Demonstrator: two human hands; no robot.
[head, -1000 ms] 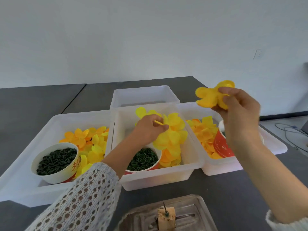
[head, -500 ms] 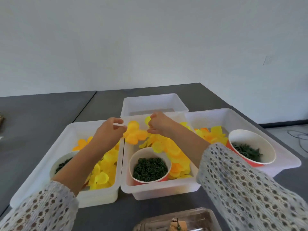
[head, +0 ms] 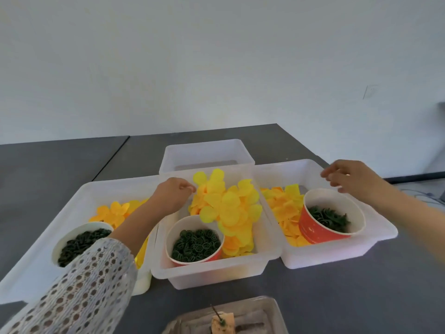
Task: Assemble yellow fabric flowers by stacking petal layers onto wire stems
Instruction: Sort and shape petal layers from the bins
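A heap of yellow petal layers [head: 231, 206] fills the middle clear bin [head: 216, 273]. My left hand [head: 172, 196] rests at the heap's left edge with its fingers curled, fingertips touching the petals; whether it pinches one is hidden. My right hand [head: 349, 180] hovers above the right bin [head: 337, 255], fingers spread and holding nothing. At the bottom edge, a wooden block [head: 222, 325] holds a thin wire stem and sits in a clear tray [head: 267, 317].
The left bin [head: 24, 280] holds orange-yellow petals [head: 113, 212] and a white cup of dark green pieces [head: 81, 239]. A red cup of green rings [head: 195, 242] stands in the middle bin. Another red cup [head: 315, 230] stands in the right bin. An empty bin [head: 207, 153] sits behind.
My right hand has left the middle bin and swung right over the right bin, now open. My left hand has stayed at the middle bin's petal heap.
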